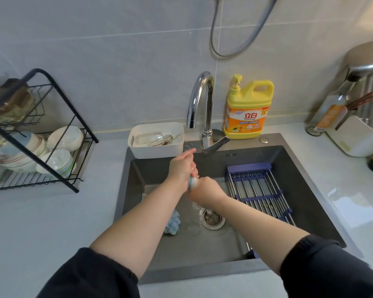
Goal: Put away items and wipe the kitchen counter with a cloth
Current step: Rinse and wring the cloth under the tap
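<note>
Both my hands are over the dark grey sink (289,160), below the chrome faucet (202,100). A small wet white and teal cloth (193,183) is squeezed between them. My left hand (181,166) grips its upper end, with one finger sticking out toward the faucet. My right hand (205,191) is closed in a fist round its lower end. Water drips from the cloth toward the drain (212,218). A second, blue cloth (173,224) lies crumpled on the sink floor, partly under my left forearm.
A blue and steel drain rack (261,190) spans the sink's right side. A white tub (157,139) and yellow detergent bottle (246,108) stand behind the sink. A black dish rack (37,147) with bowls stands on the left counter; a utensil holder (357,136) on the right.
</note>
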Motion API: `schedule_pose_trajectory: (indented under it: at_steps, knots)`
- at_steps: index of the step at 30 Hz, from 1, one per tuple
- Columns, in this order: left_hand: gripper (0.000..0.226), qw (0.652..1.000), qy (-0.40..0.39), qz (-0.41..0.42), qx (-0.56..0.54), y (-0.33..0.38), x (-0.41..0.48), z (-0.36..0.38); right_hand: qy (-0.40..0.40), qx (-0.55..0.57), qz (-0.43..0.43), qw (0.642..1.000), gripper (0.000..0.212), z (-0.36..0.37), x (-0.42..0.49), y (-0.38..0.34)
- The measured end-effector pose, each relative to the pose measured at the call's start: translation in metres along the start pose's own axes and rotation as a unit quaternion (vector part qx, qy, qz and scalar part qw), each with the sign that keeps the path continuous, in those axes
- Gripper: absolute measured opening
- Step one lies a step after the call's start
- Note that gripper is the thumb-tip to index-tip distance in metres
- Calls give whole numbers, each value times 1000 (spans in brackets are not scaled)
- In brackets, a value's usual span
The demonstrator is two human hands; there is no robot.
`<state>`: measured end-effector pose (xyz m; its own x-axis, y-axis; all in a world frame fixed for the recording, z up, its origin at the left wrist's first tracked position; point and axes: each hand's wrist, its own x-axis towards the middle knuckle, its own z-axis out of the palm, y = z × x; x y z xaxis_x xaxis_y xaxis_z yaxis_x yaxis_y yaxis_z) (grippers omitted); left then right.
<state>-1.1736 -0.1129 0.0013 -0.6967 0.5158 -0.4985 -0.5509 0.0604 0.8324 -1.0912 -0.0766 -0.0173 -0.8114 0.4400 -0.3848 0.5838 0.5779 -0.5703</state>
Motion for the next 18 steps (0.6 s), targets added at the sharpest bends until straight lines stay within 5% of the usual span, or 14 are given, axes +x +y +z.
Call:
schedule_pose_trajectory:
  at_steps: [7,18]
  knots:
    - [27,980,160,-69,-99,-9,-3,-1,54,-125,-21,990,15,13,4,10]
    - [16,976,145,-98,-132,-9,-8,-14,67,-185,-48,979,16,12,-8,6]
